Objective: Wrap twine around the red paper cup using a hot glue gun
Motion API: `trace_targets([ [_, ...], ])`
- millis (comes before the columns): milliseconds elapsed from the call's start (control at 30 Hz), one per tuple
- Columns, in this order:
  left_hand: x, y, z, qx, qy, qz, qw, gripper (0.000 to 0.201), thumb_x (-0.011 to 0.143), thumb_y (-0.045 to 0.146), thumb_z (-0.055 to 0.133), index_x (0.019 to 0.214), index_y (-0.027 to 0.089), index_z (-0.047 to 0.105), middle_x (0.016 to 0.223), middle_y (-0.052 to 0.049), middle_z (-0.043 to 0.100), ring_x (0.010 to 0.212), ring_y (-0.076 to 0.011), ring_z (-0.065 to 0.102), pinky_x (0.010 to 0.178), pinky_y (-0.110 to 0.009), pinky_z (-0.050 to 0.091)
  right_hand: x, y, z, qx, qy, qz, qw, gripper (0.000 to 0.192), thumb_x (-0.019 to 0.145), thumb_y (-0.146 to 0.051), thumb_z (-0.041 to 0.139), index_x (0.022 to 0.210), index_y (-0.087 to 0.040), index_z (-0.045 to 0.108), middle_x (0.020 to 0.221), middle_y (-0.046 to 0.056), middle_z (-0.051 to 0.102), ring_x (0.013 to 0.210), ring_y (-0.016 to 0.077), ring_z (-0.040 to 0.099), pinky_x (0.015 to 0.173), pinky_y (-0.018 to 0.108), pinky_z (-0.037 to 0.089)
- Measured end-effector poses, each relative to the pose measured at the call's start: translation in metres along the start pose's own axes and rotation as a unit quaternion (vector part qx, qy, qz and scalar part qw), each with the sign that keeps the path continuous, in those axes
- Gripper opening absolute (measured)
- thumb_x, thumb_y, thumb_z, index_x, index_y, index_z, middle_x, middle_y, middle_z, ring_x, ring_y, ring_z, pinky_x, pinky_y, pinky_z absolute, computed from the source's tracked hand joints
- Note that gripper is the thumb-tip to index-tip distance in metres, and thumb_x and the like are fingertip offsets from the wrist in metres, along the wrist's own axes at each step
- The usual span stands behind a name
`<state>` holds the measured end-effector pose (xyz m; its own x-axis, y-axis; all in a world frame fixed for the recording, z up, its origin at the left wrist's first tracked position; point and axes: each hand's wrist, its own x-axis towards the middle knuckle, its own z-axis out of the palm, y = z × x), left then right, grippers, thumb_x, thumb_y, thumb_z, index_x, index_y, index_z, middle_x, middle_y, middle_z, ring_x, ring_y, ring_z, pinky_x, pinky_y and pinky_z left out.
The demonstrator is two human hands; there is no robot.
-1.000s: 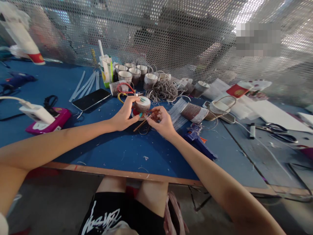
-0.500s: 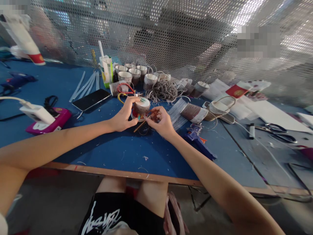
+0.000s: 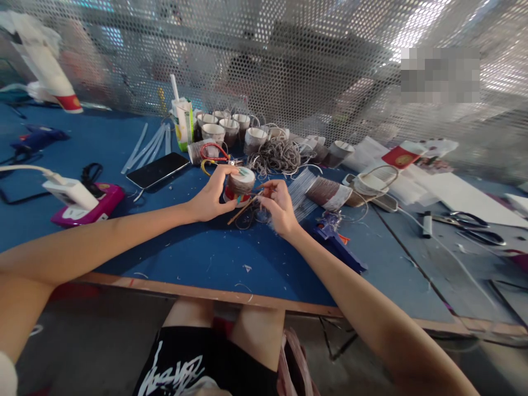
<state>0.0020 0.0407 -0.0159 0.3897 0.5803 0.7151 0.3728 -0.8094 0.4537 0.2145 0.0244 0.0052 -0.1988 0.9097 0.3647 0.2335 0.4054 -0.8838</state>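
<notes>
My left hand (image 3: 210, 197) grips an upside-down paper cup (image 3: 241, 176), its fingers on the white base and its thumb low on the side. Grey-brown cord is wound round the upper part of the cup, and a red band shows below it. Just to the right, my right hand (image 3: 281, 206) has its thumb and fingertips pinched together on what looks like the same thin cord (image 3: 256, 193). A thin brown stick (image 3: 242, 211) slants in front of the cup, close to the right fingertips. Loose dark cord (image 3: 246, 221) lies beneath it.
Behind stand several cord-wrapped cups (image 3: 213, 132) beside a tangle of grey cord (image 3: 277, 155). Red-and-yellow-handled scissors (image 3: 214, 151) lie behind my left hand. A phone (image 3: 158, 170) is to the left, a blue glue gun (image 3: 340, 242) to the right. Black-handled scissors (image 3: 468, 220) lie farther right.
My right hand has moved a little to the right, away from the cup, with its fingertips still pinched. More of the red band shows. My left hand keeps its hold.
</notes>
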Motion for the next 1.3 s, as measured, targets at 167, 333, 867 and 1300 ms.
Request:
trace_targets([
  [167,0.001,-0.003,0.005,-0.014,0.0,-0.004,1.0,0.06,0.084,0.043,0.065,0.131,0.023,0.032,0.135,-0.017,0.042,0.133,-0.0317,0.044,0.109,-0.054,0.043,0.006,0.005,-0.004,-0.076,0.16,-0.047,0.983,0.022,0.071,-0.025,0.052,0.091,-0.024,0.042,0.093,0.005,0.048,0.084,0.021,0.05,0.084,0.045,0.046],
  [333,0.0,-0.01,0.009,0.001,0.049,-0.02,0.999,0.073,0.084,0.048,0.066,0.138,0.027,0.021,0.152,-0.02,0.022,0.146,-0.0367,0.027,0.11,-0.059,0.041,0.007,0.004,-0.01,-0.152,0.241,-0.04,0.958,0.032,0.069,-0.015,0.053,0.097,-0.024,0.041,0.114,0.011,0.04,0.101,0.0269,0.049,0.093,0.053,0.046],
  [867,-0.002,-0.023,0.014,-0.185,-0.002,-0.148,0.971,0.074,0.076,0.027,0.065,0.132,0.031,0.017,0.132,-0.015,0.049,0.125,-0.03,0.055,0.102,-0.059,0.047,0.022,0.017,-0.021,-0.085,0.291,-0.009,0.953,0.03,0.069,-0.013,0.05,0.096,-0.024,0.046,0.113,0.009,0.038,0.102,0.0242,0.05,0.103,0.054,0.042],
  [1300,0.051,-0.078,-0.058,0.18,0.195,-0.179,0.948,0.059,0.066,0.011,0.058,0.123,0.019,0.046,0.131,-0.018,0.045,0.134,-0.0399,0.039,0.112,-0.067,0.028,0.018,0.01,-0.009,-0.038,0.159,-0.086,0.983,0.039,0.071,-0.028,0.059,0.106,-0.025,0.043,0.12,0.011,0.053,0.11,0.0253,0.052,0.1,0.048,0.043],
])
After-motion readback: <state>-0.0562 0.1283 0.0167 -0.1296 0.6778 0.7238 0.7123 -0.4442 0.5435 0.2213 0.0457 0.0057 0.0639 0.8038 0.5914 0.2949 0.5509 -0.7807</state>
